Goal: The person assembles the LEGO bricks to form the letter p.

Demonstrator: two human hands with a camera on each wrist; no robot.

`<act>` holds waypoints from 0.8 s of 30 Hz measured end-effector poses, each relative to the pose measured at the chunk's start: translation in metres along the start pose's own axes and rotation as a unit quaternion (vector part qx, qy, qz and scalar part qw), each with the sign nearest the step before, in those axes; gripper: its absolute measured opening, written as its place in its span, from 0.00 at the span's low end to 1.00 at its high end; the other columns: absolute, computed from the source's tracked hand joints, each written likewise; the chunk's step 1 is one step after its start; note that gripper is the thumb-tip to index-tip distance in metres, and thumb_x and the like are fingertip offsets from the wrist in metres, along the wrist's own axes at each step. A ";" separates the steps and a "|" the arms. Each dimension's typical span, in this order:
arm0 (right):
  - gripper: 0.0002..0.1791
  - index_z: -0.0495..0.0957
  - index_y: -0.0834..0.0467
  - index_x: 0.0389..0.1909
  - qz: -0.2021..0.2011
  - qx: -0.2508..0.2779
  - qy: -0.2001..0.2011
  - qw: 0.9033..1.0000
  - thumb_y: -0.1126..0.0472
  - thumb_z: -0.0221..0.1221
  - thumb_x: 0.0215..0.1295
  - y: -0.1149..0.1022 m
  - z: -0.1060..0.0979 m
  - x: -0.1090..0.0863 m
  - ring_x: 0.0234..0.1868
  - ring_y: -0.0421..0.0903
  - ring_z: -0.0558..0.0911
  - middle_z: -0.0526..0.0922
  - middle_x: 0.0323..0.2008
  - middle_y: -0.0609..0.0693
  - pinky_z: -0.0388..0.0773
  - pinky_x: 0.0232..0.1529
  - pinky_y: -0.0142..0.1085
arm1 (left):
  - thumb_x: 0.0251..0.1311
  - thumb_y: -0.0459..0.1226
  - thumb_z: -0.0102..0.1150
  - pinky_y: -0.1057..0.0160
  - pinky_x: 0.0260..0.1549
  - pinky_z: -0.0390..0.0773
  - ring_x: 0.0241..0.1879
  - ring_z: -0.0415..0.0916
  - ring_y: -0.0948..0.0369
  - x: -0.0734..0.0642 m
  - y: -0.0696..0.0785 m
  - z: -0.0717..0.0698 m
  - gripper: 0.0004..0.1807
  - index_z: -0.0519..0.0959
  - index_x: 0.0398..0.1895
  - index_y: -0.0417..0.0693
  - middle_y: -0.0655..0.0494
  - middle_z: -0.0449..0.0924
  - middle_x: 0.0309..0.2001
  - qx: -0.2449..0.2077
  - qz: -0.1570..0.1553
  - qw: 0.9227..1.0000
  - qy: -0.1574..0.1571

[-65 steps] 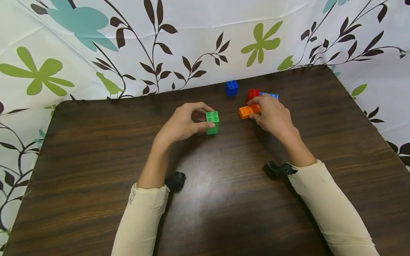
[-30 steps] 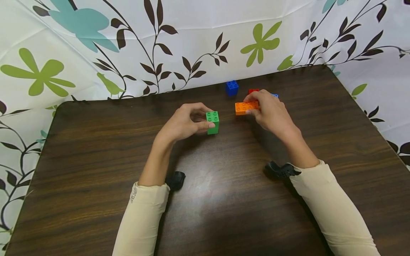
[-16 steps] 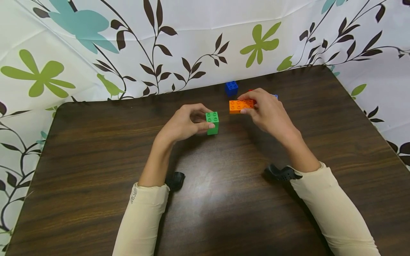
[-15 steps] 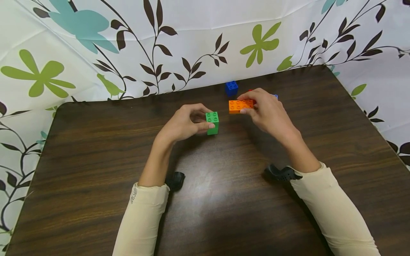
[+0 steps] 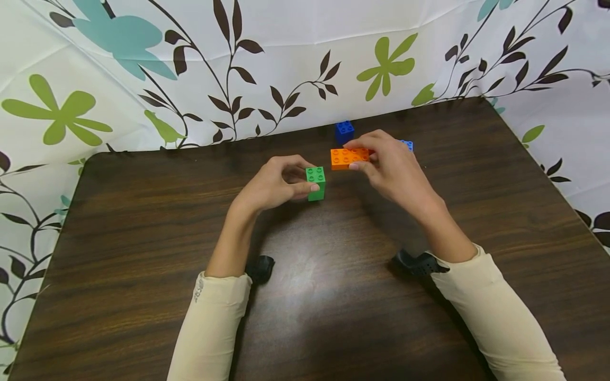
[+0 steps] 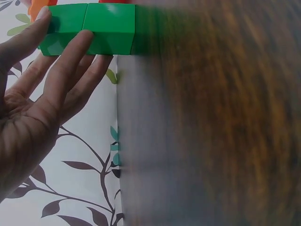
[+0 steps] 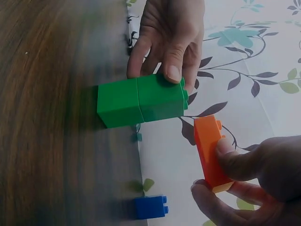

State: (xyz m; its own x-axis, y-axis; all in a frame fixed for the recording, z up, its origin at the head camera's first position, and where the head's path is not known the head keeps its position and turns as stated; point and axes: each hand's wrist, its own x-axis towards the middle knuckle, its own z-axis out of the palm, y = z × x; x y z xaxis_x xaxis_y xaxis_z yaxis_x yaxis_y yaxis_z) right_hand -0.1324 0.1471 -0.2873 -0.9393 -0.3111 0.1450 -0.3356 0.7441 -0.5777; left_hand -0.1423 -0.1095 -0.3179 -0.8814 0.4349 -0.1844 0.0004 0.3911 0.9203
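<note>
My left hand (image 5: 271,182) holds a stack of two green toy building bricks (image 7: 117,103) upright on the table, thumb on the near side and fingers behind. Four-stud pattern tops the upper brick in the head view. My right hand (image 5: 400,172) pinches a long orange brick (image 5: 339,161) between thumb and fingers at its right end. The orange brick is raised off the table, to the right of the green stack and apart from it. In the right wrist view it sits level with the studded top of the stack.
A dark blue brick (image 5: 344,132) stands near the table's back edge. Behind the right hand, a lighter blue brick (image 5: 407,144) shows only in part. A sliver of red brick (image 6: 116,1) appears in the left wrist view. A patterned curtain (image 5: 305,63) hangs behind the dark wooden table (image 5: 143,238).
My right hand has lifted the orange brick from beside the red and light blue bricks and carried it left toward the green stack, covering the red brick. The left hand has stayed put.
</note>
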 end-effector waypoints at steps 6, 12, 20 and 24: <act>0.21 0.84 0.60 0.62 -0.020 0.036 -0.005 0.999 0.65 0.70 0.70 -0.003 0.007 0.001 0.50 0.59 0.87 0.83 0.60 0.61 0.88 0.56 0.54 | 0.68 0.32 0.72 0.57 0.48 0.92 0.48 0.89 0.50 0.000 0.001 0.000 0.18 0.83 0.60 0.40 0.41 0.87 0.52 0.005 0.004 1.000 0.000; 0.22 0.84 0.59 0.63 -0.029 0.067 -0.012 0.997 0.66 0.71 0.69 -0.006 0.015 0.000 0.53 0.59 0.87 0.83 0.59 0.59 0.88 0.58 0.54 | 0.68 0.35 0.74 0.58 0.47 0.91 0.48 0.90 0.51 0.000 0.000 -0.001 0.17 0.83 0.57 0.41 0.43 0.88 0.52 0.041 0.013 0.999 0.003; 0.23 0.84 0.58 0.63 -0.040 0.081 -0.008 0.996 0.66 0.71 0.68 -0.008 0.020 0.000 0.57 0.58 0.85 0.82 0.60 0.59 0.87 0.61 0.54 | 0.67 0.38 0.75 0.52 0.54 0.89 0.50 0.90 0.51 0.001 0.000 -0.002 0.18 0.84 0.55 0.43 0.45 0.89 0.53 0.068 0.013 0.998 0.010; 0.21 0.84 0.59 0.63 -0.048 0.089 -0.006 0.995 0.67 0.70 0.70 -0.006 0.024 0.001 0.55 0.58 0.85 0.82 0.60 0.60 0.87 0.60 0.53 | 0.66 0.38 0.75 0.51 0.54 0.89 0.50 0.90 0.51 0.002 -0.001 -0.002 0.17 0.84 0.55 0.43 0.44 0.89 0.53 0.068 0.014 0.998 0.008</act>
State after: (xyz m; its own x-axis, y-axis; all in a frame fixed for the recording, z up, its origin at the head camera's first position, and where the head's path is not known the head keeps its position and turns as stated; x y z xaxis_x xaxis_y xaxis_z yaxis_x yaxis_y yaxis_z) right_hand -0.1293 0.1279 -0.3027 -0.9018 -0.3845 0.1974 -0.4054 0.5944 -0.6945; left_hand -0.1448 -0.1108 -0.3186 -0.8873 0.4352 -0.1527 0.0886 0.4858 0.8695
